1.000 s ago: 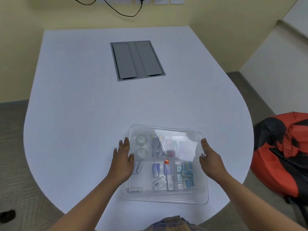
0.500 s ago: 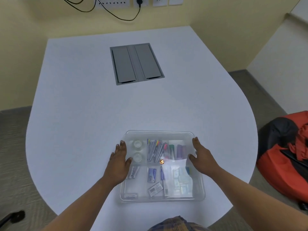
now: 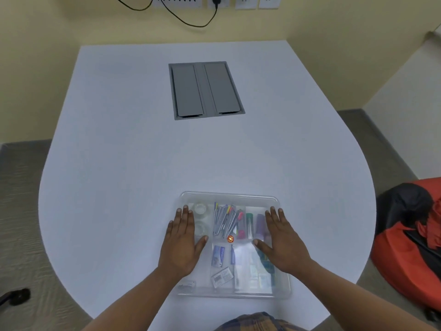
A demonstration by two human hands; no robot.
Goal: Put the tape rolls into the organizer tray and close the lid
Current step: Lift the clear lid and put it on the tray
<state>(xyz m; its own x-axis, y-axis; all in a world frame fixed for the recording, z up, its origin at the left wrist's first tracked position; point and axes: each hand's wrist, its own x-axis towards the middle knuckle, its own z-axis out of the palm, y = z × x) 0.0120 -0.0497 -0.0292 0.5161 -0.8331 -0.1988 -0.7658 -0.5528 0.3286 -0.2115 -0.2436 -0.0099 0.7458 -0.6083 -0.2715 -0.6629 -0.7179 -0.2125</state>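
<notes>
A clear plastic organizer tray [image 3: 229, 195] sits near the table's front edge with its transparent lid [image 3: 238, 201] lying flat on top. Through the lid I see two clear tape rolls [image 3: 200, 209] in the back-left compartment, one behind the other, with pens, markers and small packets in the other compartments. My left hand [image 3: 181, 244] lies flat, fingers spread, on the lid's left side. On the lid's right side my right hand [image 3: 282, 242] rests flat in the same way. Neither hand holds anything.
The white table [image 3: 143, 163] has a grey cable hatch [image 3: 206, 90] set into its far middle. Wall sockets with a black cable [image 3: 191, 20] are behind the table. A red and black bag [image 3: 410, 240] lies on the floor to the right.
The lid went from tilted above the tray to lying flat on it. Both hands moved from the lid's side edges onto its top.
</notes>
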